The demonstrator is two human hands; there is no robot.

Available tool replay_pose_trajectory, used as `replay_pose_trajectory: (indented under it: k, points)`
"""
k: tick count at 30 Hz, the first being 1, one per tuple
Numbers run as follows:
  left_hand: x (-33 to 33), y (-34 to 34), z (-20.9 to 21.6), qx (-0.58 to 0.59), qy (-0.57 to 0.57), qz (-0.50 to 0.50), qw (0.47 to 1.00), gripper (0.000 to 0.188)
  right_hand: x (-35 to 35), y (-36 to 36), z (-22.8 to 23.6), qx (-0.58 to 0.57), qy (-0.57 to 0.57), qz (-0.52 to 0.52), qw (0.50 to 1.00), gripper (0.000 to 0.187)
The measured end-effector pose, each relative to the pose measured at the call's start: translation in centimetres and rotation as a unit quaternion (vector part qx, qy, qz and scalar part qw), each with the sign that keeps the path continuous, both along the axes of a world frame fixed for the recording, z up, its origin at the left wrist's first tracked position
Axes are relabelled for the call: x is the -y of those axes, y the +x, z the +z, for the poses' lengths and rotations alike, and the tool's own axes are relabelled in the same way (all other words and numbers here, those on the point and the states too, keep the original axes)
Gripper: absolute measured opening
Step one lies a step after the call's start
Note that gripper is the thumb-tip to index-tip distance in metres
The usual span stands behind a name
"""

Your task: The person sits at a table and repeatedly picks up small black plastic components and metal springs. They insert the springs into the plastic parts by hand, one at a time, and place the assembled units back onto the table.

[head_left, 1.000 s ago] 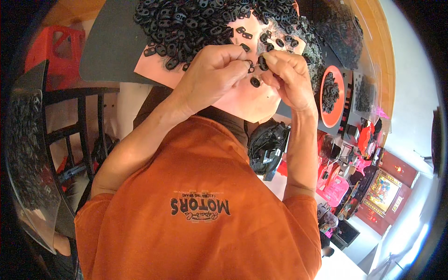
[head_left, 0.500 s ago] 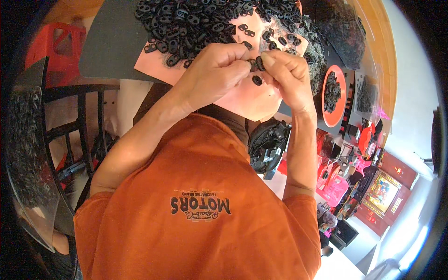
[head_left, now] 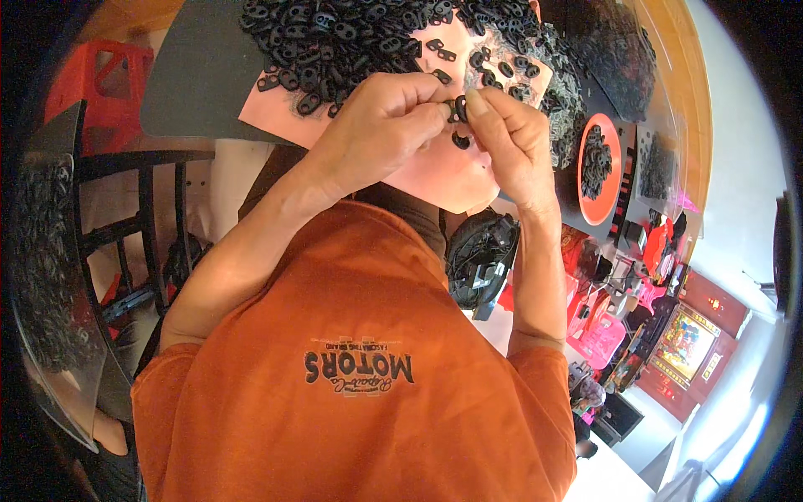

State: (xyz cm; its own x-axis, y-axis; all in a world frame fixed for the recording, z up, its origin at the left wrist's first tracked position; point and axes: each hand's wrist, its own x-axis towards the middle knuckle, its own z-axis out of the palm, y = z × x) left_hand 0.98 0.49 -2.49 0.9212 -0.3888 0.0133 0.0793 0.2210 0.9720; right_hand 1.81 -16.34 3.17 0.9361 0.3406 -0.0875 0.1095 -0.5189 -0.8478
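Observation:
My left hand (head_left: pixel 376 125) and my right hand (head_left: pixel 510 134) meet fingertip to fingertip above a pink sheet (head_left: pixel 435 180). Both pinch one small black oval piece (head_left: pixel 458 107) between thumbs and forefingers. A similar loose black piece (head_left: pixel 461 140) lies on the sheet just under the fingers. Right behind the hands, a big heap of the same small black pieces (head_left: pixel 351 33) covers the far part of the sheet. My orange shirt fills the lower middle of the view.
A grey board (head_left: pixel 201 75) lies under the pink sheet. An orange round tray (head_left: pixel 585 197) holding black pieces stands at the right. A black bag (head_left: pixel 483 259) sits below my right wrist. A red stool (head_left: pixel 100 84) and a black metal frame (head_left: pixel 142 217) are at left.
Both hands have drawn closer together and shifted slightly up toward the heap, still pinching the small black piece. The loose piece on the sheet has stayed put.

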Motion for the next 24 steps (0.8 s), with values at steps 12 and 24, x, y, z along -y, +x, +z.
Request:
replay_pose_trajectory:
  k: [12,24]
  points:
    - [-0.3,-0.2,0.3,-0.023,-0.026,-0.011,0.999,0.017,-0.2,-0.6,-0.8,-0.009,0.044,-0.015,0.999,0.033]
    - [-0.1,-0.1,0.5,-0.064,-0.059,0.022,0.996,0.015,-0.6,-0.9,-0.6,0.324,-0.142,0.061,0.933,0.028]
